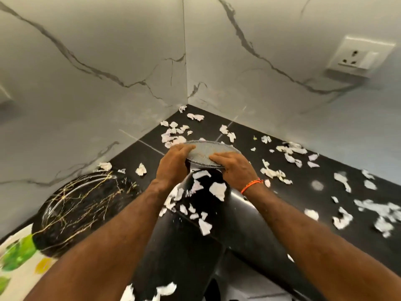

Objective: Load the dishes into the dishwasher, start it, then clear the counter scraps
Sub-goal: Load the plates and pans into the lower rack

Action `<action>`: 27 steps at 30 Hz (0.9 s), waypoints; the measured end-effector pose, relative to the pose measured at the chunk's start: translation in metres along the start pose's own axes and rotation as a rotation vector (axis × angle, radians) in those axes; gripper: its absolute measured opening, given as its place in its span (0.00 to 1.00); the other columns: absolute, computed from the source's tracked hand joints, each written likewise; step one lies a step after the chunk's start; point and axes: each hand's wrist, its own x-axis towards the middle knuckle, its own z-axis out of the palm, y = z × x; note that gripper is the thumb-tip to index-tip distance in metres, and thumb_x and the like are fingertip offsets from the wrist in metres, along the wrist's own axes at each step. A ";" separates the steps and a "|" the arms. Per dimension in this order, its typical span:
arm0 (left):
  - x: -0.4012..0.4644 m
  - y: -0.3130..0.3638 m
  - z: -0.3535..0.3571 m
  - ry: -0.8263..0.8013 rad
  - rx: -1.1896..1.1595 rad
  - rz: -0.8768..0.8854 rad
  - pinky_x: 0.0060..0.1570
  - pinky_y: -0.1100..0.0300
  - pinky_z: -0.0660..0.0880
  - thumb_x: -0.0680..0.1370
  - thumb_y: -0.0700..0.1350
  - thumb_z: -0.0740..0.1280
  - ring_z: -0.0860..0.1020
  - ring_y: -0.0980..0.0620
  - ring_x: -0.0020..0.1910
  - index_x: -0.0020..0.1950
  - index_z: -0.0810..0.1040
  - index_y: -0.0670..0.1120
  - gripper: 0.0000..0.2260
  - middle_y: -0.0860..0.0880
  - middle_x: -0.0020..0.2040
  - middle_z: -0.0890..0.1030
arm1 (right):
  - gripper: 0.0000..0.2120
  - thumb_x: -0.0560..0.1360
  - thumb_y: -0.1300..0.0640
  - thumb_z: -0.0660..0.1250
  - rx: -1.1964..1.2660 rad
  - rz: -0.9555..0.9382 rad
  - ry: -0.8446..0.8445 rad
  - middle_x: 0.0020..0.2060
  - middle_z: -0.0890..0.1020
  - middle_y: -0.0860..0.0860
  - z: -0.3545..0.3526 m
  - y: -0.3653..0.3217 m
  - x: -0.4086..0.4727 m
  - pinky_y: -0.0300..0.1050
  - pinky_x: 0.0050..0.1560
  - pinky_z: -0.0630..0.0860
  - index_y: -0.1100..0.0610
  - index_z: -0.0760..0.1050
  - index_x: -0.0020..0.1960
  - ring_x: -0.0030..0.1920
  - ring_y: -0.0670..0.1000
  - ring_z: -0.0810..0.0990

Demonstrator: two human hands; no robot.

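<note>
— Scraps first, then: what lay nearest the person?

— Torn white paper scraps (217, 190) sat scattered on the glossy black counter (256, 216) between the two forearms, with more strewn to the right of the right hand. Left of the left forearm stood a round black plate with gold vein lines (80, 210), resting partly on a white plate with green leaf prints (18, 254) at the near edge.

— And the hands themselves?

— Both gripped a round grey speckled plate (213, 149), held tilted just above the counter. The left hand (173, 164) curled its fingers over the plate's left rim; the right hand (235, 168), with an orange thread band (251, 185) at the wrist, clasped the near right rim, fingers lying on the plate's face.

— What was beyond them?

— More scraps, gathered toward the corner past the plate. Behind that rose white marble-veined wall tiles (108, 51), and far to the right of the right hand a white wall socket (361, 54).
</note>
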 end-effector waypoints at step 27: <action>-0.175 0.277 0.054 -0.286 -0.334 0.399 0.67 0.55 0.71 0.78 0.34 0.69 0.77 0.43 0.66 0.59 0.81 0.43 0.11 0.41 0.67 0.79 | 0.17 0.72 0.58 0.69 -0.142 0.538 0.114 0.56 0.85 0.51 -0.199 -0.080 -0.398 0.49 0.56 0.80 0.52 0.82 0.60 0.55 0.54 0.83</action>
